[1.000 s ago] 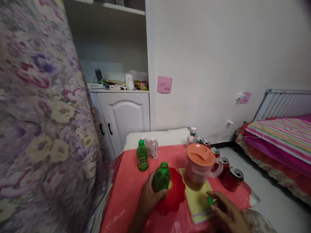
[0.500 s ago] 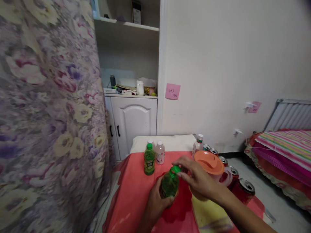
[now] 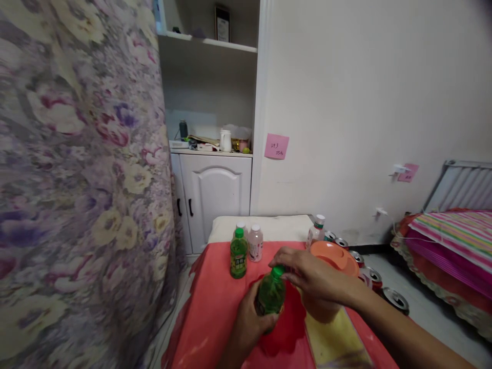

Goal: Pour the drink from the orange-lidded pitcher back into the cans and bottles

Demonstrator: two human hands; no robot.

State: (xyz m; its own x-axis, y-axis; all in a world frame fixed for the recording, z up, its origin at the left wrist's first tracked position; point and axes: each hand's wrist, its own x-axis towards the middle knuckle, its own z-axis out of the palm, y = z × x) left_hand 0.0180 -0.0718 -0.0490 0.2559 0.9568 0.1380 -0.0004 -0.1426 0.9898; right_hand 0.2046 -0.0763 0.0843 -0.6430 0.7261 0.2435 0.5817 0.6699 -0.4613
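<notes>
Green clear plastic bottle is in the left hand, in front of the person and over the red scalloped plastic dish on the bench, which is covered in red sheeting. Left grip: closed round the bottle's body from the left, thumb across the near side. Right grip: thumb and fingertips of the right hand pinched in at the small green plastic cap at the neck; whether the threads are engaged, cannot tell. Key relation: the bottle's long axis is near upright, top leaning slightly right, so the cap sits directly below the right fingertips and above the left hand. Right hand is nearer the neck, left hand nearer the base. Base partly covered by the left hand; contact with the dish not resolved. A second green plastic bottle, capped, stands upright beyond, to the left, apart from both hands.
</notes>
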